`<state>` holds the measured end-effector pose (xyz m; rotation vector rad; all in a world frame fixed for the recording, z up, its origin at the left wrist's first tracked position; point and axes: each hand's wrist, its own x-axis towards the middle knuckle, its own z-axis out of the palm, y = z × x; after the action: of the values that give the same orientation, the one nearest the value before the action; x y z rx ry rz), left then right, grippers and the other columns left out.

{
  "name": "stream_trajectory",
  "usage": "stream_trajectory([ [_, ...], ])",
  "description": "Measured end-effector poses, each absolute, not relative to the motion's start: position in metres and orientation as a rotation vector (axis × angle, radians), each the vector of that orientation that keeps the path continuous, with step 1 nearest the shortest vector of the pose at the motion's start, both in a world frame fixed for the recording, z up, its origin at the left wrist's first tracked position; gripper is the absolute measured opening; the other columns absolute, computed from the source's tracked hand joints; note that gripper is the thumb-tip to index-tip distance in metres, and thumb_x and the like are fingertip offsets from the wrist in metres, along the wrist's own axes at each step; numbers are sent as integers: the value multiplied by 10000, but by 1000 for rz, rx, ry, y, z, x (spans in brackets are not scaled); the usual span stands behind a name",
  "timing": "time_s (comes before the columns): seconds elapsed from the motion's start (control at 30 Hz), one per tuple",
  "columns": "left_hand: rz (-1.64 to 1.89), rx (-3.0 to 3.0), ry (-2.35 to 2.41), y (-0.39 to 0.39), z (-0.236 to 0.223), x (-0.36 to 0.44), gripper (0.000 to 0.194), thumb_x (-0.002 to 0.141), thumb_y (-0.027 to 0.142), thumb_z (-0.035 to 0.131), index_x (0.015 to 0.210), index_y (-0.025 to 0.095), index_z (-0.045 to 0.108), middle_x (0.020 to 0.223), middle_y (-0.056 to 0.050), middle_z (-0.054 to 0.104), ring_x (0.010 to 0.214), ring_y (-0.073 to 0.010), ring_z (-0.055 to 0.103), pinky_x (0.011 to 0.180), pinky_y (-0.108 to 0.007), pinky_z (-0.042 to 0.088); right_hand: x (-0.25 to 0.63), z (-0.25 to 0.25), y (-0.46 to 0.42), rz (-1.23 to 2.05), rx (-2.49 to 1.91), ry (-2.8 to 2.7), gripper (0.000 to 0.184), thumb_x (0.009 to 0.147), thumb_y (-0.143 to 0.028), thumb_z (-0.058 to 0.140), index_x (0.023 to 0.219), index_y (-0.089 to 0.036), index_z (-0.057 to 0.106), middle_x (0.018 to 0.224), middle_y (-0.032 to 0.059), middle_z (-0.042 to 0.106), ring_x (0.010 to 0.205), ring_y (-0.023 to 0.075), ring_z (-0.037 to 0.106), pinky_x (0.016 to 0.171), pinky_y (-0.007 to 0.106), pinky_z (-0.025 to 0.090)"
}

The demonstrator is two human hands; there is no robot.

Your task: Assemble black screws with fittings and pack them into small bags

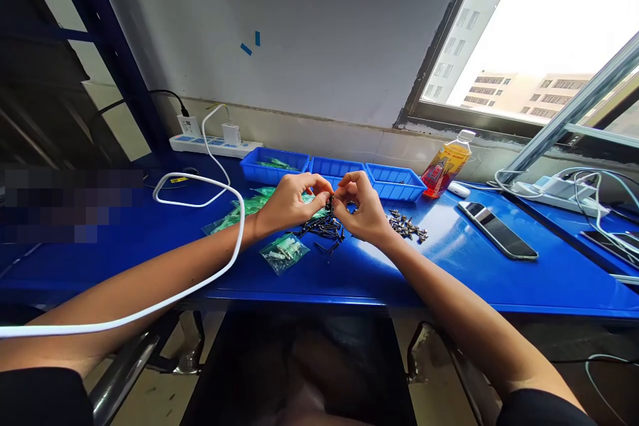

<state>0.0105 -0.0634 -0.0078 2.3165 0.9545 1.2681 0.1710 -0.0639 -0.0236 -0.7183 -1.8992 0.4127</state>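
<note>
Above a pile of dark screws (327,227) my left hand (294,201) and my right hand (363,208) meet, fingertips nearly touching. Both hands are closed in a pinch; a small dark piece shows between them, too small to name. To the right of my right hand lies a heap of shiny metal fasteners (408,226). Small clear bags with green contents (239,212) lie behind and beside my left wrist. One clear bag of whitish pieces (284,253) rests nearer the table's front edge.
Three blue bins (337,170) line the back of the blue table (429,279). Right of them stand a drink bottle (448,163) and a phone (499,231). A white cable (243,219) crosses before my left forearm. Power strips (214,145) sit at the back left and far right.
</note>
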Motion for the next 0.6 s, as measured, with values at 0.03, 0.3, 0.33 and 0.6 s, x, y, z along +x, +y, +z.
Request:
stream_trajectory([
  [0.03, 1265, 2318, 947, -63, -8, 10, 199, 758, 306, 512, 767, 159, 645, 765, -31, 691, 707, -155, 605, 698, -272, 477, 171, -24, -64, 405, -714, -1904, 235, 694, -189, 470, 874, -232, 325, 604, -84, 477, 488, 63, 452, 485, 205, 392],
  [0.3, 1249, 2387, 964, -62, -8, 9, 190, 748, 291, 511, 764, 162, 649, 760, -31, 690, 695, -151, 600, 712, -268, 486, 172, -25, -63, 303, -745, -1947, 241, 677, -165, 456, 874, -232, 335, 565, -98, 446, 465, 62, 430, 468, 194, 359],
  [0.33, 1249, 2402, 967, -62, -8, 9, 189, 747, 286, 509, 765, 163, 650, 757, -29, 689, 690, -149, 597, 711, -266, 486, 172, -25, -64, 285, -750, -1953, 245, 673, -161, 456, 875, -232, 337, 565, -98, 445, 466, 63, 432, 468, 193, 357],
  [0.6, 1266, 2463, 961, -61, -8, 7, 175, 736, 248, 505, 760, 161, 655, 737, -23, 682, 671, -141, 592, 696, -254, 484, 174, -25, -64, 194, -763, -1978, 254, 665, -151, 466, 877, -230, 350, 587, -87, 460, 494, 71, 452, 496, 202, 372],
])
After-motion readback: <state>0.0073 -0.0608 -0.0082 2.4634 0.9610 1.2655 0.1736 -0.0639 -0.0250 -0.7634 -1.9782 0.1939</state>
